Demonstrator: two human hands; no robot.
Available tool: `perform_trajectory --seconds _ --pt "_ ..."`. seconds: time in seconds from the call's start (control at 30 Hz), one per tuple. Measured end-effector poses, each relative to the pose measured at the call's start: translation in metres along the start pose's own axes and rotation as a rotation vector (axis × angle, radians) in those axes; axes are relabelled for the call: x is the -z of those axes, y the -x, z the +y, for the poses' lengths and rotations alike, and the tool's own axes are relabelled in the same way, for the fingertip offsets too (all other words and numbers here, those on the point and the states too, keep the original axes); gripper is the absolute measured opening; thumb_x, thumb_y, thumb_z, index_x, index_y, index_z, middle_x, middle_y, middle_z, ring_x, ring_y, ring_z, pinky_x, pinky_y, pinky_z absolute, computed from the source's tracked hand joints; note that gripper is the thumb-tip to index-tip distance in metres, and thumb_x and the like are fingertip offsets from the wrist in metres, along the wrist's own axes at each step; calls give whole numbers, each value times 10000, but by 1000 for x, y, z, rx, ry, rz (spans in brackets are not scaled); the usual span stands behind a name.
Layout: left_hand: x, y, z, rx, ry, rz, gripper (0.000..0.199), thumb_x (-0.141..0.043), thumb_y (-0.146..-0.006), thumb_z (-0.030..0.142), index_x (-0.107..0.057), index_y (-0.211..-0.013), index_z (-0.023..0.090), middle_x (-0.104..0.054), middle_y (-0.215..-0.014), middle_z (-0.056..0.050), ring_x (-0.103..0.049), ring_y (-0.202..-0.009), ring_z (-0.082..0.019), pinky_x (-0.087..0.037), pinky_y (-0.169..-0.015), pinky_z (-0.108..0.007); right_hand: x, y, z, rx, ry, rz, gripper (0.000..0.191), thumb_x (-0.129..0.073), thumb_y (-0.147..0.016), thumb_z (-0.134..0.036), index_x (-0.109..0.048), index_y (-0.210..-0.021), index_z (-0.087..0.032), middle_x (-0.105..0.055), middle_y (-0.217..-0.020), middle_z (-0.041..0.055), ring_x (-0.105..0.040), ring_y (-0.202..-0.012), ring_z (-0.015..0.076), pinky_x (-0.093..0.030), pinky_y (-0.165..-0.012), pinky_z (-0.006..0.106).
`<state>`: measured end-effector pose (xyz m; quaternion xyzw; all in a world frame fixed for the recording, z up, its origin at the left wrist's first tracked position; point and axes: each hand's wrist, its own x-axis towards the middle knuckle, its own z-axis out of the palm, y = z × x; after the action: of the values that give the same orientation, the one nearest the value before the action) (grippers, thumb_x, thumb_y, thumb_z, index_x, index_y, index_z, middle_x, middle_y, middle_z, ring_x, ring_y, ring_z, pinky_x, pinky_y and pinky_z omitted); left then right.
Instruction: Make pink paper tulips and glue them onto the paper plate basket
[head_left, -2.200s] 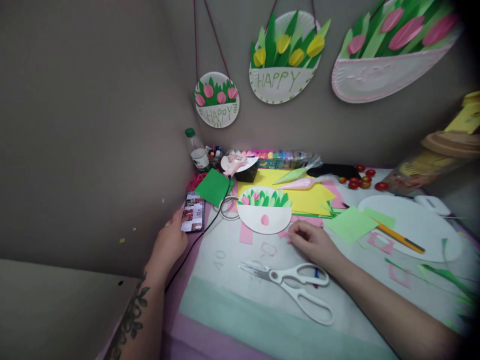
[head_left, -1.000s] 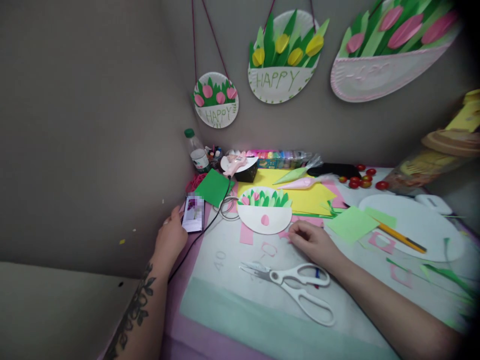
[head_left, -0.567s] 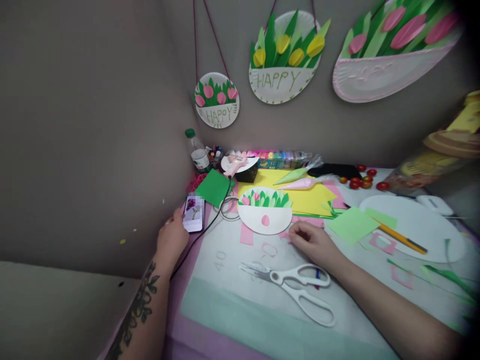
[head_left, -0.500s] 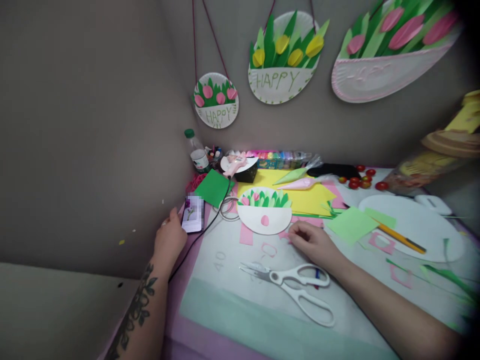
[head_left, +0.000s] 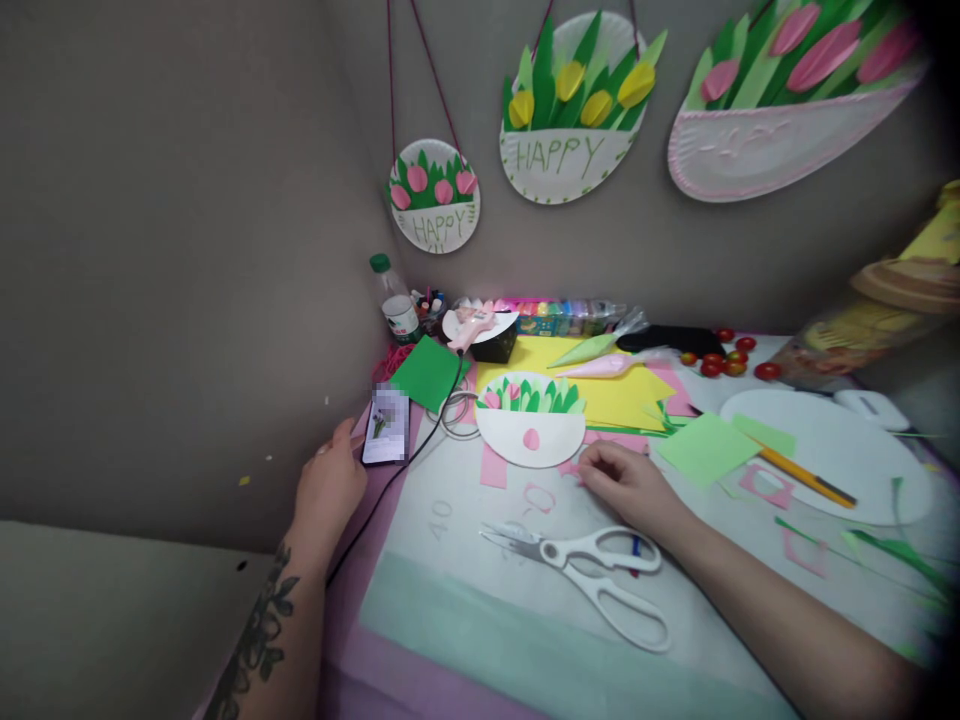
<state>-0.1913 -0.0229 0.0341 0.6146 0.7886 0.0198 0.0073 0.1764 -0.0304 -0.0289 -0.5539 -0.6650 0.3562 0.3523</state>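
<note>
- We had the left hand [head_left: 330,485] at the left side of the counter [head_left: 390,670], its fingers loosely extended and released, grasping nothing.
- The smartphone [head_left: 385,435] lay just beside those fingers, lit screen upward; we could not tell whether they touched its edge. Part of the screen was pixelated, though green stems showed on it.
- We had the right hand [head_left: 630,488] near the middle, thumb and forefinger pinched on a small pink paper piece [head_left: 570,468]; the grip itself was partly hidden.
- Just beyond that hand and to its left lay a small paper tulip basket [head_left: 502,440], with green leaves and pink flowers above its white lower half, which bore one pink oval.
- Nearer to us than the right hand, the white-handled scissors [head_left: 553,553] lay flat, blades to the left and handles to the right.
- Past the smartphone we saw a dark green paper sheet [head_left: 427,372], and a black cable [head_left: 409,466] ran close by the phone's right side from the pink glue gun [head_left: 474,328].
- Farther right, a yellow pencil [head_left: 806,475] rested partly on a white disc [head_left: 892,460], near a light green paper square [head_left: 701,447].
- Three larger tulip baskets [head_left: 570,160] hung on the wall above.
</note>
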Motion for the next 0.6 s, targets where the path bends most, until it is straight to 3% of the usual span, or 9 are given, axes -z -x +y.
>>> perform_trajectory --seconds 0.13,0.27,0.47,0.6 --pt "2 8 -1 21 -127 -34 553 -349 -808 82 -394 -1355 153 -692 -1006 -167 -673 -879 -303 -487 -724 -377 0 0 1 3 -1 -6 182 -509 -764 -339 -538 -654 -197 -574 -659 19 -505 -597 165 -398 -559 281" --pt "-4 7 0 -80 -43 -51 616 -361 -779 32 -352 -1379 173 -683 -1106 -126 -655 -966 -259 -484 -771 -330 -1 1 2 -8 7 -3 179 -503 -768 -340 -543 -669 -195 -571 -662 19 -503 -600 165 -395 -558 279" --pt "-18 -22 -1 -114 -54 -62 649 -367 -788 45 -299 -1423 161 -637 -1165 -178 -637 -1005 -296 -490 -814 -397 -2 0 4 -24 5 -12 179 -499 -767 -341 -534 -672 -193 -565 -662 19 -503 -605 164 -396 -566 277" --pt "-20 -41 -1 -118 64 -83 718 -405 -725 -11 -306 -1420 140 -596 -1248 -176 -565 -1154 -261 -467 -910 -351 -2 0 5 -13 -2 -14 176 -499 -771 -338 -535 -675 -194 -569 -673 20 -507 -618 166 -400 -580 278"
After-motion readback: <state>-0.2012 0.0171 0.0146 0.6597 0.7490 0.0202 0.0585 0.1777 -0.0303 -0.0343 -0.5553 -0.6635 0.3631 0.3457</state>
